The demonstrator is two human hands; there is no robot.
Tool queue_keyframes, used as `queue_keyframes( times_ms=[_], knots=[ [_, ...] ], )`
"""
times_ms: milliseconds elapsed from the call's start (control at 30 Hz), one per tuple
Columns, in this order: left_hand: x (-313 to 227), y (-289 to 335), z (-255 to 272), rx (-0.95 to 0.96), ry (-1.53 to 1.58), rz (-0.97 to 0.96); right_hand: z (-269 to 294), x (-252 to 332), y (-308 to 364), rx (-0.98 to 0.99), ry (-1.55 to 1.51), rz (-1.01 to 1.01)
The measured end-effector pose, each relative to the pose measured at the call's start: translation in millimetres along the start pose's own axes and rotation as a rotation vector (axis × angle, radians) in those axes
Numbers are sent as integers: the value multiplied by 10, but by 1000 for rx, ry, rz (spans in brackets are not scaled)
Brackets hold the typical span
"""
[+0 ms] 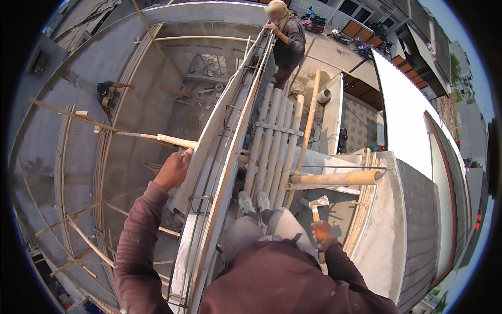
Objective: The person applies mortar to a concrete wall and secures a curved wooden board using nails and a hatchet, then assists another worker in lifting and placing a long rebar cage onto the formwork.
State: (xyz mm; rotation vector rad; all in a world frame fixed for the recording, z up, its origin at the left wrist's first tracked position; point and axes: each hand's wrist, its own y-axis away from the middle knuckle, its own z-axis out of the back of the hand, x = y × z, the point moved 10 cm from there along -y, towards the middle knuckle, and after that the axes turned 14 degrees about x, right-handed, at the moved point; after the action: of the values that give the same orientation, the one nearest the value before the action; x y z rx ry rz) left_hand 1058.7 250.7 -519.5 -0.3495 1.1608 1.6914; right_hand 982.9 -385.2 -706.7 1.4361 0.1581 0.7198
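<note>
I see the hammer (317,209) in my right hand (322,231), head up and pointing away from me, its metal head just above the fingers and its handle running down through the fist. The right arm comes in from the lower edge, elbow bent, the hand held low beside my right knee. The fingers are wrapped tight round the handle.

My left arm reaches up and forward, sleeve to the wrist, and the left hand (173,170) rests on the top edge of the plank (209,141) that forms the near side of the long form. The fingers curl over that edge, closed on it; how firm the grip is I cannot tell. A bamboo pole (157,138) ends just above those fingers, coming in from the left.

Between the two hands runs the form with its steel rebar (209,209) inside, stretching away from me. Just right of it, ahead of my shoes (254,202), lies a platform of bamboo poles (274,141). A thick bamboo (337,179) lies crosswise just beyond the hammer head.

At the far end of the form a second person (286,39) stands with a hand on it. Well left of my left hand, another person (107,93) crouches at the wall below.
</note>
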Motion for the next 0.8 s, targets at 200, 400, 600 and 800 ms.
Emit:
queue_keyframes(
  times_ms=[200,400,600,800],
  knots=[
    [-583,29,405,-209,-154,3,138,655,81,-85,135,201],
    [-1425,-178,640,-338,-181,-84,308,1107,-274,-76,113,274],
    [-1922,-736,-182,-11,-130,-159,490,1694,-746,-21,192,314],
    [-1981,-2017,-1231,340,69,-61,648,2093,-858,59,149,259]
  ],
)
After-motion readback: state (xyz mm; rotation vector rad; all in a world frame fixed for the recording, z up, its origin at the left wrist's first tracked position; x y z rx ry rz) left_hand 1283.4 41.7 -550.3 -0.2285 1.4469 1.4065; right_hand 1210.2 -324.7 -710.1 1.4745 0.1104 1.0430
